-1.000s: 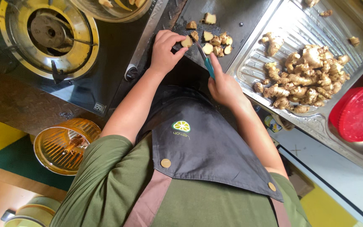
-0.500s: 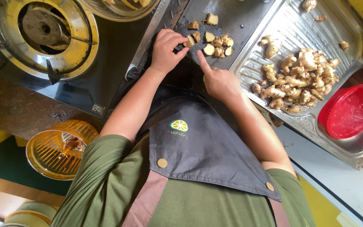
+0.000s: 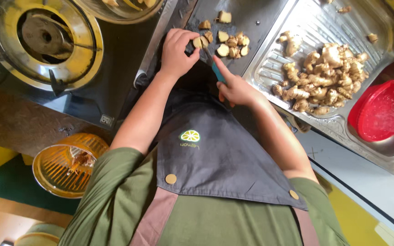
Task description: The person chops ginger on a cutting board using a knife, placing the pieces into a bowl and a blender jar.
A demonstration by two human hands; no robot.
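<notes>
We see the right hand (image 3: 235, 87) wrapped round a teal knife (image 3: 217, 72) handle, blade mostly hidden. Left hand (image 3: 176, 52) pinches a ginger piece (image 3: 200, 42) on the dark board (image 3: 251, 18): pale cut slices, tan skin. Beyond, whole ginger roots (image 3: 324, 79) on the steel tray (image 3: 274, 68).

The person wears an olive-green short-sleeved shirt (image 3: 115, 200); the sleeves end above the elbows and both forearms are bare. Over it lies a dark grey apron bib (image 3: 220, 155), cut as a wide panel with angled edges. A small yellow-green citrus-slice emblem (image 3: 190, 135) with a line of lettering under it sits on the bib. Two round tan buttons (image 3: 171, 178) fasten the bib's corners to dusty pink-brown straps (image 3: 153, 218). Neither wrist carries a watch or band.
</notes>
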